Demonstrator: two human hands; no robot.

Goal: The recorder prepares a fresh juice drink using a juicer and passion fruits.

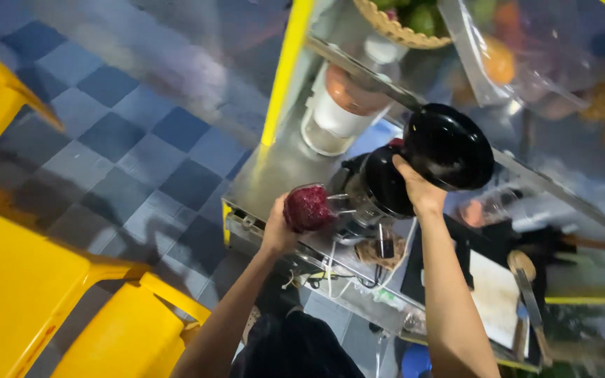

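Holding a clear cup of dark red pulp, the left hand closes around the cup's lower side and tips it, so its mouth points toward the black blender jar.

Landmark: the blender jar, standing on the steel counter of a street cart.

- Cup of red pulp: just beside the jar, on the side toward the yellow post; long axis tilted, nearly level with the jar's rim, apart from it by a small gap. Whether any pulp is leaving the cup cannot be told.
- Left hand: wrapped shut on the cup, below and behind it, forearm running back toward the wearer.
- Right hand: at the jar's far rim, fingers narrow and pinched on the edge of a round black lid. The lid is lifted off and held tilted above and beyond the jar, leaving the jar's mouth open.
- Nearer hand: both sit close to the jar; the right is touching or almost touching its rim, the left stands off by the cup's length.
- White blender with orange contents: beyond the jar, farther up the counter.
- Woven basket of green fruit: well beyond the jar, on the shelf above.
- Cables: below the jar, hanging over the counter edge.
- Yellow plastic chairs: well apart from the jar, on the chequered floor.
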